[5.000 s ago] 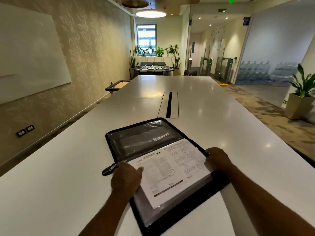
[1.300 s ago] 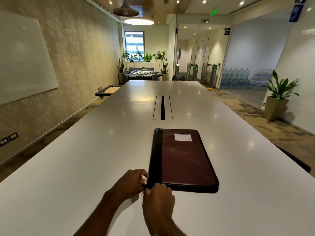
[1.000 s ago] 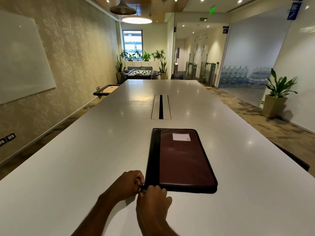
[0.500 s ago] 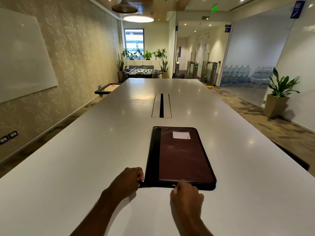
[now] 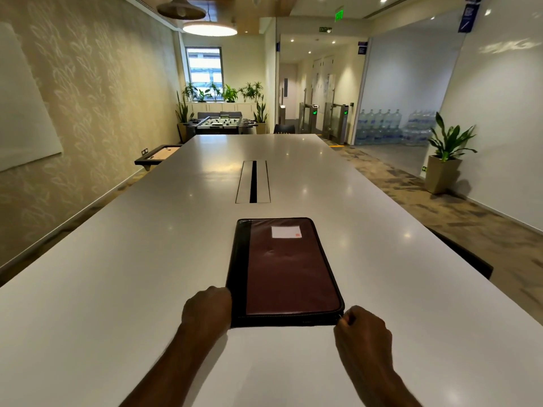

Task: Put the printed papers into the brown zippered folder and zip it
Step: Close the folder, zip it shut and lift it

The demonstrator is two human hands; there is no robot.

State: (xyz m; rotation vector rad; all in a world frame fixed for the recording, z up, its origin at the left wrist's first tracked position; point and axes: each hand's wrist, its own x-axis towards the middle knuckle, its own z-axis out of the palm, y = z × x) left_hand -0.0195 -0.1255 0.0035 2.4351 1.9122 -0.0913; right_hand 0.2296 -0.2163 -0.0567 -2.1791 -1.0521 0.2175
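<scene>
The brown zippered folder (image 5: 286, 271) lies closed and flat on the white table (image 5: 117, 289), with a black spine on its left and a small white label near its far end. The printed papers are out of sight. My left hand (image 5: 207, 311) grips the folder's near left corner. My right hand (image 5: 363, 329) is at the near right corner, fingers pinched on the zipper pull, which is mostly hidden by my fingers.
A cable slot (image 5: 253, 182) runs along the table's middle beyond the folder. A dark chair back (image 5: 467, 259) sits at the table's right edge. A potted plant (image 5: 445, 160) stands by the right wall, a foosball table (image 5: 220, 123) at the far end.
Five seconds ago the folder lay open with the papers on it; now it is closed. In the last second my right hand slid from the near left corner to the near right corner.
</scene>
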